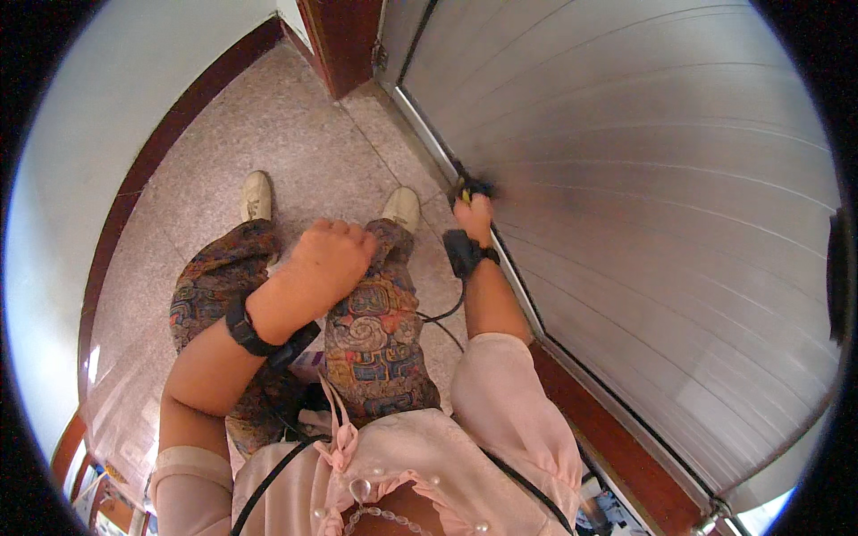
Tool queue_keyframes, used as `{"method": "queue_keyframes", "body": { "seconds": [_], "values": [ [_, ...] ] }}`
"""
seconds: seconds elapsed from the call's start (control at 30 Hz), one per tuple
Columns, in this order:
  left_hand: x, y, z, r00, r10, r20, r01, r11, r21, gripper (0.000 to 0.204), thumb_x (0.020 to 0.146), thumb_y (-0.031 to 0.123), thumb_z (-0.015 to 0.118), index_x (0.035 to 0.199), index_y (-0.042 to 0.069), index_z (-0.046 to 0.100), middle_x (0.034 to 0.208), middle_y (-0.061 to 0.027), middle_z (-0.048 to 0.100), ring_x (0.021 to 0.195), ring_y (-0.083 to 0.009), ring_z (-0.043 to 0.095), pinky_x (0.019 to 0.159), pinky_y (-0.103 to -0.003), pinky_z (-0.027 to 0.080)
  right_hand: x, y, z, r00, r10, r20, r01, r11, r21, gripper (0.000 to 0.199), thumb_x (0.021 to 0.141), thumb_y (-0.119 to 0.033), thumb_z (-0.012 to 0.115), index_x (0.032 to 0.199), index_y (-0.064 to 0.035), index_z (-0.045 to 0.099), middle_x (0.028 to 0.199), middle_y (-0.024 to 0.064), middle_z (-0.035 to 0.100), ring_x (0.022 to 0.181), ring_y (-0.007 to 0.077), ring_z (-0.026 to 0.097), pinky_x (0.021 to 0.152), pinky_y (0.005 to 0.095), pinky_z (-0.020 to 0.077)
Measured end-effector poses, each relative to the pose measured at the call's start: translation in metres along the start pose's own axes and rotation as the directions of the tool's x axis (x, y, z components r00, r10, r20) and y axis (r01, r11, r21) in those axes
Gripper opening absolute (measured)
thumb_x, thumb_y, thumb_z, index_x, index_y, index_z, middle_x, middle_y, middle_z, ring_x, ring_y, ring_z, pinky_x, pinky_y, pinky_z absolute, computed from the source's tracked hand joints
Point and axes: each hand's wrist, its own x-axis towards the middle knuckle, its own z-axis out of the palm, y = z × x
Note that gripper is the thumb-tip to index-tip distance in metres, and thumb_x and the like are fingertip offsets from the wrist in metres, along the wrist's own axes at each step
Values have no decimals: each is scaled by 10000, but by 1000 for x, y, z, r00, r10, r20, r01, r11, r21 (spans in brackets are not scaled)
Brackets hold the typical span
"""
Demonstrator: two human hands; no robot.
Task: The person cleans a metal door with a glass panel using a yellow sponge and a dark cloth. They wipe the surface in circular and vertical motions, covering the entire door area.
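Right hand [474, 214] clamped on a dark handle [474, 188] at the metal shutter [643, 179]; left hand [331, 259] fisted, empty.

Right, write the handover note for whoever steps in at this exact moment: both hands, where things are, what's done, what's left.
Left hand: closed in a fist, holding nothing visible, hovering above the patterned trousers.
Right hand: closed on a small dark and yellow thing, too blurred to identify, held against the lower edge of the grey metal roller shutter.
Shutter: down, its bottom at the floor rail.
Done: the right hand has reached the shutter's base.
Left: whatever is worked at that spot; the shutter shows no gap.
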Motion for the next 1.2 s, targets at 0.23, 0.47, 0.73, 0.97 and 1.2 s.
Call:
{"method": "queue_keyframes", "body": {
  "seconds": [0.23, 0.47, 0.73, 0.97, 1.2],
  "values": [
    [2, -2, 0, 999, 29, -28, -29, 1000, -2, 264, 714, 122, 483, 966, 72, 540, 785, -69, 549, 753, -216, 558, 650, -321, 447, -26, -24, -8, 876, 425, -229, -377, 898, 227, 386, 692, -316, 602, 792, 55, 561, 796, 232, 578, 777, 374, 555, 671, 416, 430],
    [4, -2, 0, 999, 23, 30, -23, 1000, 2, 304, 722, 116, 475, 1018, 66, 523, 817, -78, 551, 778, -224, 555, 682, -326, 441, -114, 170, -29, 644, 696, -317, -758, 636, -146, 419, 685, -348, 604, 809, 50, 567, 804, 222, 585, 776, 366, 559, 675, 414, 434],
    [-8, -9, 15, 999, -1, -40, -1, 998, -62, 293, 715, 92, 484, 1005, 63, 519, 821, -64, 554, 780, -213, 554, 701, -316, 435, -126, 189, -36, 672, 706, -225, -739, 618, -269, 457, 676, -385, 607, 829, 45, 574, 813, 209, 592, 775, 356, 564, 680, 412, 438],
    [4, -2, 12, 974, -28, 223, 50, 994, -94, 355, 740, 77, 454, 1094, 82, 478, 991, -104, 547, 872, -260, 541, 763, -343, 431, -70, 85, -23, 814, 562, -146, -561, 826, 48, 492, 669, -418, 609, 847, 40, 580, 822, 199, 598, 775, 347, 569, 684, 411, 442],
    [-1, 0, 24, 986, -27, 164, 61, 977, -202, 375, 730, 56, 455, 1105, 62, 469, 1011, -120, 536, 911, -284, 527, 812, -356, 417, -116, 176, -51, 670, 692, -269, -738, 662, -134, 526, 661, -450, 610, 864, 35, 586, 830, 188, 604, 774, 338, 573, 688, 410, 446]
  ]
}}
